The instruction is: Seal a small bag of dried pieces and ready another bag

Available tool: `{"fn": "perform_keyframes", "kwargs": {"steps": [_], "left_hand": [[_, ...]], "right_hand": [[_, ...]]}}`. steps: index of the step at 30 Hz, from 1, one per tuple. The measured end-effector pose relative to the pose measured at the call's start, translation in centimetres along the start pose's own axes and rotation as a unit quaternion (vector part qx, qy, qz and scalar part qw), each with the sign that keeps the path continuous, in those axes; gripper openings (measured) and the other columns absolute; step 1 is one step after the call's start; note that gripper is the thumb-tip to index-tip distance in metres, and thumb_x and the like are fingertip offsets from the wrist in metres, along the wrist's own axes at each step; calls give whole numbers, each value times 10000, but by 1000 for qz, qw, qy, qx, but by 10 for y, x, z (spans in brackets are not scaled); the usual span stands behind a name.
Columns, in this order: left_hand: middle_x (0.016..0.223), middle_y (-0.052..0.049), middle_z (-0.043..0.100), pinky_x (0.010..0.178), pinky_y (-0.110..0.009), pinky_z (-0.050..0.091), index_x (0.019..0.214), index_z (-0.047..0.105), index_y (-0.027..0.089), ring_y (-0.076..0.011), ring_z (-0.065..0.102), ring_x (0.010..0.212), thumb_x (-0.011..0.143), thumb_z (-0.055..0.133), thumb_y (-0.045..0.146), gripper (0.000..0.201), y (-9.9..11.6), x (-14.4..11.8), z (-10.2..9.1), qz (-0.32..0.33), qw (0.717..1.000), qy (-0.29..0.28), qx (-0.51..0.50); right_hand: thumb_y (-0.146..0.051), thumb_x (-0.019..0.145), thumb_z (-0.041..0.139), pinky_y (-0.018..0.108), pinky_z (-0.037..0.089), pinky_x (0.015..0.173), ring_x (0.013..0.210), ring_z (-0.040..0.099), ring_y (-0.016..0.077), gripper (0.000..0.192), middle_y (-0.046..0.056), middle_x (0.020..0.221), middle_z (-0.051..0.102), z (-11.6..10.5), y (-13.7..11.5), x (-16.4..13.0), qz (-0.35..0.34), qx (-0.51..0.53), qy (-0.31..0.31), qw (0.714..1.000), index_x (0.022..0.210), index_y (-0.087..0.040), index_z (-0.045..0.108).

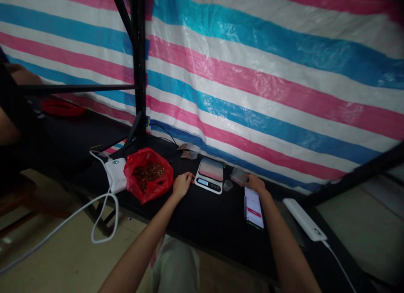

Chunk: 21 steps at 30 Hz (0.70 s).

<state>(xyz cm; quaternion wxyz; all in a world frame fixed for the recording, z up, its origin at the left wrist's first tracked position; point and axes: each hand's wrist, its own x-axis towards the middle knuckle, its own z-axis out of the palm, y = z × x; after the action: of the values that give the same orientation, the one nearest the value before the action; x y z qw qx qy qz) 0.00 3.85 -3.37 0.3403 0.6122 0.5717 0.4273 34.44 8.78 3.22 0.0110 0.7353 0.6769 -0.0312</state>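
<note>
The black table (205, 217) offered open surface between both hands, its near edge below the wrists. The red bag (148, 174) lay just left of the left hand (182, 184), fingers loosely curled, empty. The scale (209, 175) sat between the hands. The right hand (255, 183) grasped a clear packet (239, 175).

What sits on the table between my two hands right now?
In the head view, a small digital scale and a little clear cup lie between the left hand and the right hand.
</note>
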Motion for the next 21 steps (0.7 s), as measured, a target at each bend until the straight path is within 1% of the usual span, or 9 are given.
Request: {"fn": "perform_keyframes", "kwargs": {"steps": [3,6,8,10,12,14,16,18,21], "left_hand": [[666,6,674,509,-217,332,842,663,222,-113,526,458,847,366,350,324,0,0,0,3,1000,1,4],[654,4,671,496,-213,327,833,666,217,-110,521,453,844,374,351,322,0,0,0,5,1000,4,-1],[654,1,670,491,-211,330,831,666,213,-108,518,449,846,372,356,327,0,0,0,6,1000,2,-4],[656,-1,667,487,-211,339,829,662,207,-105,516,444,848,368,356,331,1,-1,0,5,1000,-4,-4],[654,-3,658,483,-211,352,873,645,195,-102,512,433,852,358,351,328,3,-2,0,8,1000,1,-21],[662,-3,647,472,-209,364,988,599,180,-98,508,427,854,354,349,326,6,-4,-1,25,997,28,-63],[666,1,634,461,-203,371,1078,536,170,-95,509,431,854,358,347,337,9,-5,-2,43,991,74,-106],[654,6,621,455,-198,372,1083,513,167,-93,506,436,853,363,346,328,12,-7,-4,49,983,116,-130],[625,10,600,444,-191,362,1037,513,162,-88,487,424,855,358,343,300,15,-9,-8,44,976,158,-145]], "right_hand": [[-300,668,678,276,446,740,982,603,221,393,56,1062,653,8,7,-10,6,-13,-18,1000,1056,-259,641],[-299,730,623,278,436,764,994,596,215,299,56,1070,650,8,-1,-15,-5,-26,-16,1000,1024,-256,655],[-298,766,584,288,431,774,982,601,221,234,72,1035,662,6,-7,-15,-14,-33,-14,999,972,-235,678],[-308,796,547,295,433,769,964,608,225,222,85,998,672,2,-13,-14,-22,-36,-13,999,945,-224,690],[-293,809,529,296,438,756,947,615,226,222,90,975,678,-1,-16,-14,-24,-36,-12,999,938,-223,695],[-237,797,530,296,439,756,937,619,226,212,90,957,682,-3,-18,-15,-21,-35,-6,999,920,-225,702],[-192,773,541,299,437,767,931,620,229,206,89,934,686,-5,-19,-17,-16,-32,6,999,884,-225,712],[-193,767,546,303,436,780,936,619,233,204,93,933,687,-5,-19,-19,-6,-24,25,999,880,-217,714],[-227,805,505,292,443,778,945,618,231,243,101,964,684,-9,-20,-21,11,4,55,998,942,-197,704]]}}
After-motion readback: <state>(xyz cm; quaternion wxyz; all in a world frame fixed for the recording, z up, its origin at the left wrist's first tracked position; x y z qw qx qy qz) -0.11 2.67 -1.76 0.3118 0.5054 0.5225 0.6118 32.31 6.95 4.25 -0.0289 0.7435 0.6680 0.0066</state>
